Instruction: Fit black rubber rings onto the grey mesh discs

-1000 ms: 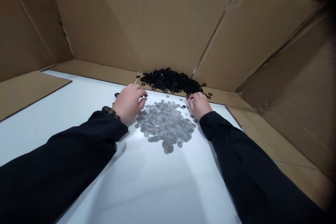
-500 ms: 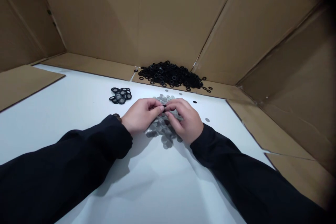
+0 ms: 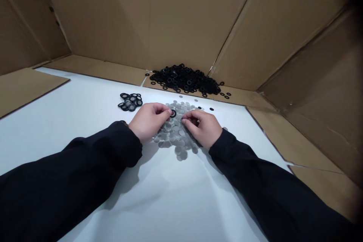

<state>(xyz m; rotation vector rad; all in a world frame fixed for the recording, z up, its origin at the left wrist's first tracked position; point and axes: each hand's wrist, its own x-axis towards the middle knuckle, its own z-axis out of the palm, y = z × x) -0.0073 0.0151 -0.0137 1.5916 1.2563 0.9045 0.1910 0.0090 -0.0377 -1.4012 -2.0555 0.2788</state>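
Between the thumb and fingers of my left hand (image 3: 151, 120) is a black ring (image 3: 173, 113), held above a spread of grey translucent discs (image 3: 178, 134). My right hand (image 3: 202, 125) is a short way to the right, its thumb and index finger pinched together over the right side of the discs; anything between those fingertips is too small to make out. The hands are apart. Left of my left hand lies a small heap of black rings with grey discs inside them (image 3: 131, 102).
A large pile of black rings (image 3: 184, 79) lies on the cardboard strip at the back wall. Two small black pieces (image 3: 211, 109) lie on the white surface (image 3: 159, 204) beyond my right hand. Cardboard walls (image 3: 198, 15) rise at the back and sides.
My hands have moved apart from each other, my right hand to the right. The black ring stays with my left hand and now shows clearly.
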